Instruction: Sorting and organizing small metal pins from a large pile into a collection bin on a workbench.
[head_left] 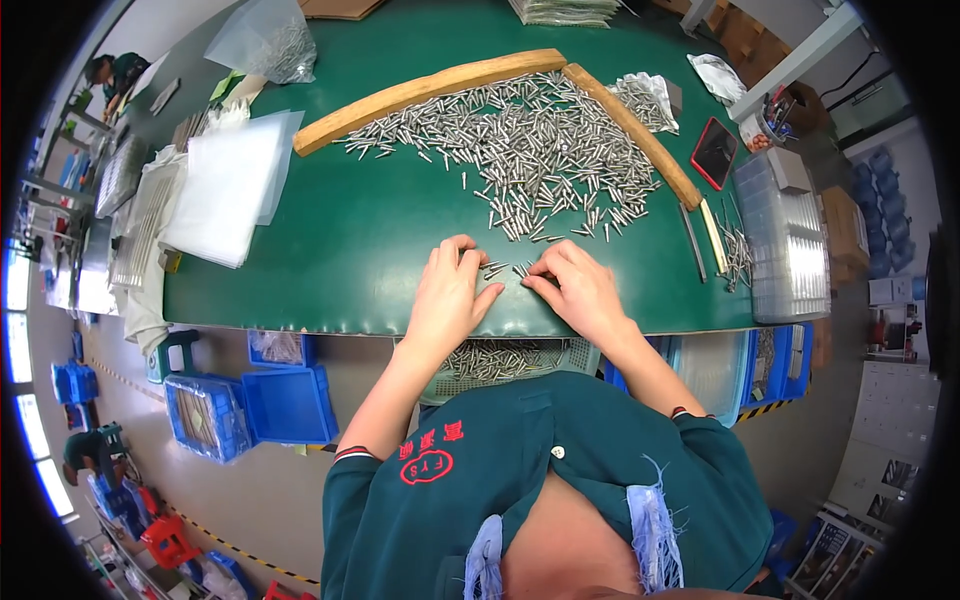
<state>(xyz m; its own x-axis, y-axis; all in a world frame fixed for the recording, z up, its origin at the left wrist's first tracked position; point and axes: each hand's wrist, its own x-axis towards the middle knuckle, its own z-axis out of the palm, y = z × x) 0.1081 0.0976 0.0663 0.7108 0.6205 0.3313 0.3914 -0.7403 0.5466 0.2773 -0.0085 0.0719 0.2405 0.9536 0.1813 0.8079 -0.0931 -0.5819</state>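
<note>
Small silvery metal pins (540, 140) with pointed ends lie in a large loose heap on the green table (350, 230). Just on the near side of this heap, both hands rest on the tabletop close to its front edge. My left hand (448, 292) has curled fingers with a few metal pins (494, 269) at their tips; its thumb lies a little apart. Facing it, my right hand (578, 288) pinches thumb and forefinger together on one or two pins (521, 270). A narrow gap separates the hands. The fingers partly hide the pins they touch.
Two wooden bars (430, 92) (635, 137) fence the heap's far and right sides. To the left lie plastic sheets (225, 190); to the right, a phone (714, 153) and clear plastic boxes (787, 240). A green basket (580, 360) of pins sits below the front edge.
</note>
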